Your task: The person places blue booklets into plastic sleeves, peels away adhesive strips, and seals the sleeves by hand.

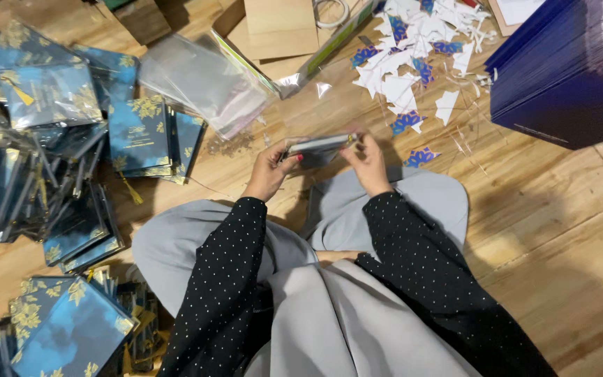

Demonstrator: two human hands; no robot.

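Wooden floor (546, 209): pale planks; the person sits on it cross-legged, in grey trousers and black dotted sleeves.
Card in sleeve (319, 145): a flat dark card inside a clear plastic sleeve, held edge-on above the knees, between both hands; its front cannot be made out from this angle.
Left hand (271, 169): closed on the left end of the card in sleeve, thumb on top, fingers curled beneath.
Right hand (366, 159): pinching the right end of the same card, fingertips at its upper edge.
Clear bags (204, 80): a loose stack of empty see-through sleeves on the floor just beyond the hands, slightly fanned.
Open carton (280, 31): brown cardboard flaps at the top edge, with a plastic-wrapped flat pack leaning against it; what lies inside seems to be only plain board.
Tape roll (333, 12): pale ring beside the carton.
Paper scraps (413, 49): white cut-offs, some printed blue, heaped to the upper right.
Navy stack (560, 70): tall pile of dark blue sheets at the far right.
Sleeved cards (36, 160): blue-and-gold cards already in plastic, spread in piles along the left.
Near pile (71, 328): more of the same cards, lower left, beside the knee.
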